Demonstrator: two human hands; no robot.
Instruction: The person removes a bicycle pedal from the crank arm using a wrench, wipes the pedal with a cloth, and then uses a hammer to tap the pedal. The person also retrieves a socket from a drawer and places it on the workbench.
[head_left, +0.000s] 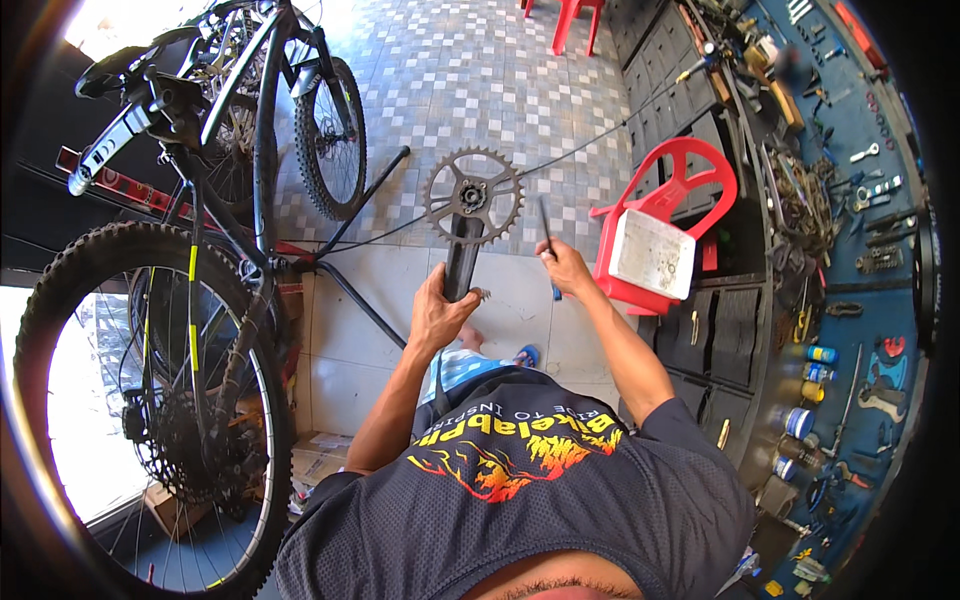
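My left hand point(443, 310) is wrapped round a black crank arm point(462, 262), held upright in front of me, with a toothed chainring point(514, 200) on its far end. To its right, my right hand point(562, 268) grips a thin dark tool point(543, 222), its tip pointing up beside the chainring but apart from it. The tool's lower part, under the fingers, shows a little blue; its exact type is hard to make out.
At left, a bicycle point(262, 200) stands on a repair stand point(365, 305), other bicycle wheels point(345, 140) behind. A red plastic chair with a pale padded seat point(645, 255) is at right, before dark cabinets and a tool board point(870, 320). Another red chair point(575, 20) stands farther back.
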